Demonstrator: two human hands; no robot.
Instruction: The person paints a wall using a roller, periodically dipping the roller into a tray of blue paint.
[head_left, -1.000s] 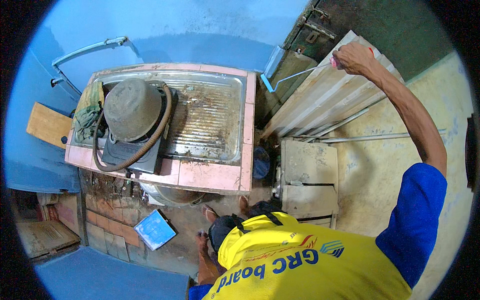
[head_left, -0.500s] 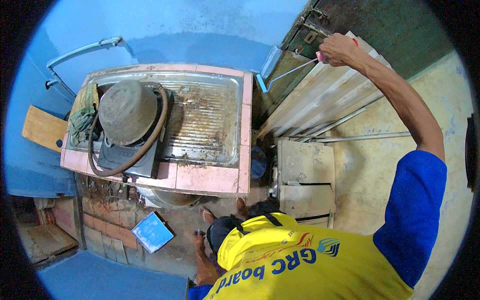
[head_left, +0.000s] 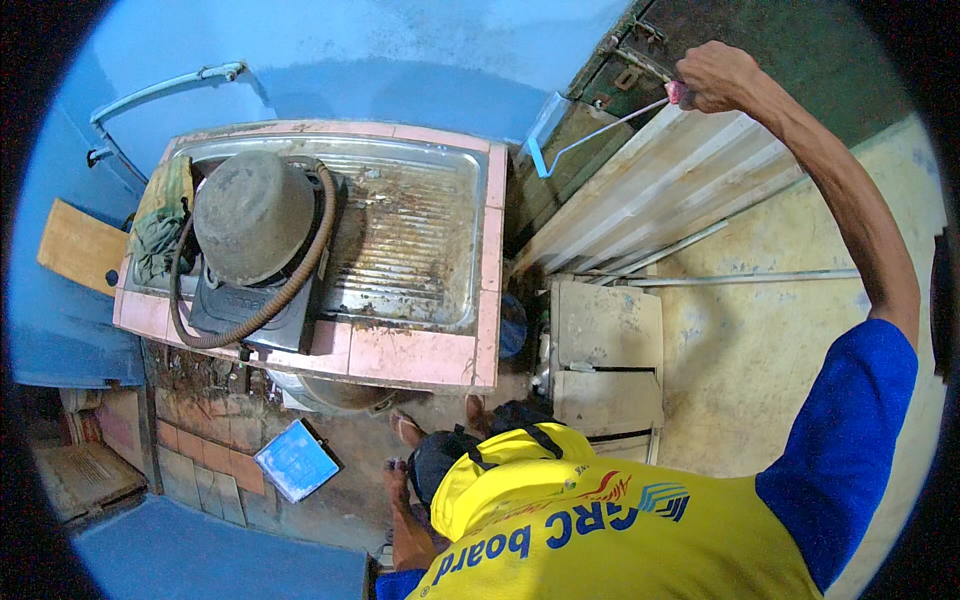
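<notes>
Stretched out to the far right, my right hand (head_left: 712, 78) is closed around the pink handle of a paint roller (head_left: 610, 128). The roller's thin frame runs left to its small blue roller head (head_left: 540, 160). That head is at the narrow light-blue wall edge (head_left: 547, 118) beside the sink's far right corner; whether it touches there is hard to tell. Low in the picture, my left hand (head_left: 397, 478) hangs near my feet, its fingers loosely apart and nothing visible in them. A square tray with blue paint (head_left: 297, 460) lies on the floor to its left.
A dirty steel sink counter with pink tiles (head_left: 415, 355) carries a grey pot (head_left: 252, 215) on a stove with a ribbed hose (head_left: 300, 285). Corrugated sheets (head_left: 660, 180) lean by a dark green door (head_left: 800, 60). Pale boxes (head_left: 608, 325) stand right of the counter.
My right hand has moved a little up and to the right, carrying the roller with it. The roller head has shifted slightly right. My left hand stays low.
</notes>
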